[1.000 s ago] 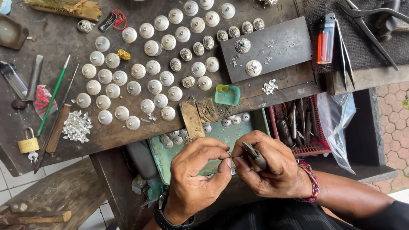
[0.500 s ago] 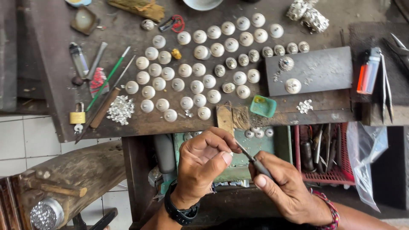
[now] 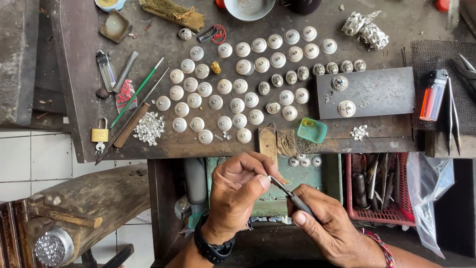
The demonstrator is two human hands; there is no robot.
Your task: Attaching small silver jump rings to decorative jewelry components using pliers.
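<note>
the left hand [image 3: 238, 191] pinches something too small to make out against the slim steel tips of the pliers [image 3: 292, 197], which the right hand [image 3: 332, 228] clasps by the dark handle. just beyond the pinch, domed silver caps [image 3: 238, 92] dot the scarred wooden bench [image 3: 84, 74].

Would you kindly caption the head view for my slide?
Left hand pinches a small piece against pliers in the right hand, below a bench of silver domes.

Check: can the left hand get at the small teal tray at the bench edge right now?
Probably yes. The teal tray lies uncovered just above the left hand, nothing between, but its fingers pinch something small against the right hand's tool.
</note>
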